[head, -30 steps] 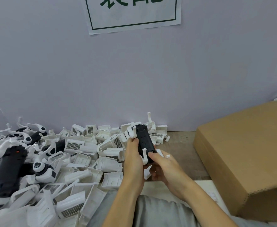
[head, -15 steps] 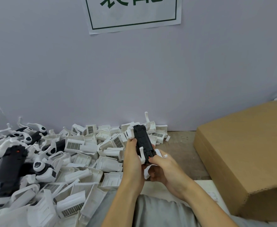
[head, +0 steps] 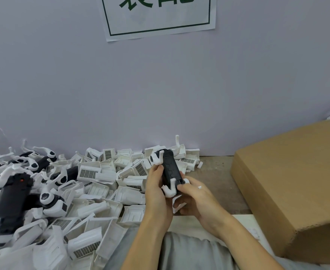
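Observation:
I hold a black elongated body with white curved arms upright in front of me, above the table. My left hand grips its left side, thumb near a white arm. My right hand holds its lower end, thumb on the black body, fingers curled round a white plastic piece underneath. A white hook-shaped arm juts out between my hands.
A large heap of white plastic shells with grilles covers the table's left and middle. Assembled black-and-white units lie at the far left. A closed cardboard box stands at the right. A lilac wall with a paper sign rises behind.
The black body has tilted slightly and shifted a little left and up between my hands. My right thumb has slid along its lower end. Everything else stays put.

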Tool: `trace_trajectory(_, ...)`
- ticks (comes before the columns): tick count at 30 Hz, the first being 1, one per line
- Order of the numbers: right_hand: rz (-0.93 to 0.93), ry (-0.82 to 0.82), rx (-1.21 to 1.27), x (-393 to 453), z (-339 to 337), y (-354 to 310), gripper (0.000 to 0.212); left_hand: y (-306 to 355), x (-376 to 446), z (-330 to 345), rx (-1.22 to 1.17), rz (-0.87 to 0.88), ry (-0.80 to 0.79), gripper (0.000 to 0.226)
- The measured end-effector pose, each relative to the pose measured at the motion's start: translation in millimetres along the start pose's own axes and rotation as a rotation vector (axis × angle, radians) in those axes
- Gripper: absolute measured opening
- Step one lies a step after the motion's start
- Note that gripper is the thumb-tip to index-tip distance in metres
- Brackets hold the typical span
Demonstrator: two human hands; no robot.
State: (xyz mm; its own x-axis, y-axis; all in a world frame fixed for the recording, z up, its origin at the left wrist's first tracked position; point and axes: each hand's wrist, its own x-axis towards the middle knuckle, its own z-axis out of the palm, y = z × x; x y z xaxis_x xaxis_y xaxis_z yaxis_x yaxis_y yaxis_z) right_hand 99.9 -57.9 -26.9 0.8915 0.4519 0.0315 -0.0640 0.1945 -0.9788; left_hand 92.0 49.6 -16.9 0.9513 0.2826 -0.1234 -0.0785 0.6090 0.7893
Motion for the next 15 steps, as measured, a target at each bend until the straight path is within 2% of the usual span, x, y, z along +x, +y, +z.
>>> trace_trajectory(3,-0.043,0.102,0.069,0.1,-3.9,-1.8,0.036,0.9,3.5,-4.2,-0.107,0.086,0.008,0.019)
trace_trajectory(7,-0.200,0.287,0.015,-1.0,-8.5,-5.2,0.030,6.4,3.5,-3.7,-0.165,0.066,0.036,0.044)
trace_trajectory(9,-0.298,0.339,-0.050,-2.2,-7.4,-5.4,0.027,5.6,5.1,-3.1,-0.095,0.045,0.080,0.045)
trace_trajectory(13,-0.631,0.421,-0.536,-5.0,-3.6,-6.7,0.019,0.6,9.1,-4.7,0.103,0.067,0.106,0.039)
trace_trajectory(15,-0.718,0.401,-0.796,-4.4,0.0,-6.1,0.020,0.0,8.8,-2.5,0.185,0.105,0.086,0.036)
